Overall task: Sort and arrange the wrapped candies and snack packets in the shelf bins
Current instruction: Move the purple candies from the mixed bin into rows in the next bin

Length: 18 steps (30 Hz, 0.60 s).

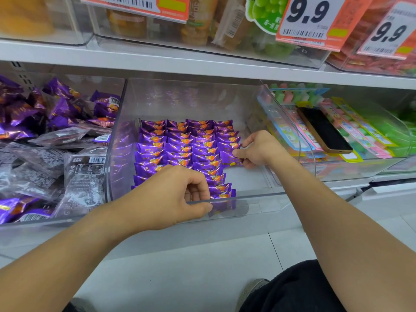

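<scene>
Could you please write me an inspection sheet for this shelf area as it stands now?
Surface: white shelf carrying clear bins.
Job's things: purple candies in neat rows in the middle bin; bare floor at its front right; loose purple and grey packets heaped in the left bin.
Clutter: phone lying on colourful packs in the right bin.
Grips: left hand curled at the front rows, contents hidden; right hand pinches one candy at the right column.
Cables: nothing seen.
Surroundings: 9.9 price tags above; tiled floor below.

bare forearms, black trousers [299, 289], grey shoe [252, 289]
</scene>
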Available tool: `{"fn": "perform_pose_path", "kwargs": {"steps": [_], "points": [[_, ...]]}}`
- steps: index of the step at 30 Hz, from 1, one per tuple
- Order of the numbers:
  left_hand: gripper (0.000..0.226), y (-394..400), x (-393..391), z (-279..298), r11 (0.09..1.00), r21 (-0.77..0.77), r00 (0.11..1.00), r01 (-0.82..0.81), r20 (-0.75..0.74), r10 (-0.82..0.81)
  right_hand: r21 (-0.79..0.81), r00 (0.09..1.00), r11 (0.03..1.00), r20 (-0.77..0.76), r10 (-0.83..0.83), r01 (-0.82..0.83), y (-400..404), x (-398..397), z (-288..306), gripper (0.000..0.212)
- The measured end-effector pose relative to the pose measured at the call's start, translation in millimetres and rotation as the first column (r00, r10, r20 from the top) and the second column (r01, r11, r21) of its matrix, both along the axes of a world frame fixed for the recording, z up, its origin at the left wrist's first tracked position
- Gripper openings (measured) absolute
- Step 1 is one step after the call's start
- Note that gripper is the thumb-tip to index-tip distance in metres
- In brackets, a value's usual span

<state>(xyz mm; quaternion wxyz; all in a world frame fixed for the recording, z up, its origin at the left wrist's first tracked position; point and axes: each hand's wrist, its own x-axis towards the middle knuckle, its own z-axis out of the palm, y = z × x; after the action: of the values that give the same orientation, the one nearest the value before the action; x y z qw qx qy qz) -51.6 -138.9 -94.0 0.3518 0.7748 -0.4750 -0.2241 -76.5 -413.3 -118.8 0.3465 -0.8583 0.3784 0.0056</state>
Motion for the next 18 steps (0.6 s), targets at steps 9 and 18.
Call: {"fn": "perform_pose_path", "kwargs": {"steps": [9,18], "points": [[0.011,-0.3,0.1,0.2,1.000,0.001,1.000,0.004,0.010,-0.004,0.088,0.992,0.993,0.088,-0.091,0.084,5.6,1.5,1.1,0.040],[0.011,0.5,0.2,0.0,1.000,0.003,1.000,0.001,0.028,-0.001,-0.032,0.996,0.996,0.054,-0.078,0.080,3.6,-5.0,9.8,0.049]]}}
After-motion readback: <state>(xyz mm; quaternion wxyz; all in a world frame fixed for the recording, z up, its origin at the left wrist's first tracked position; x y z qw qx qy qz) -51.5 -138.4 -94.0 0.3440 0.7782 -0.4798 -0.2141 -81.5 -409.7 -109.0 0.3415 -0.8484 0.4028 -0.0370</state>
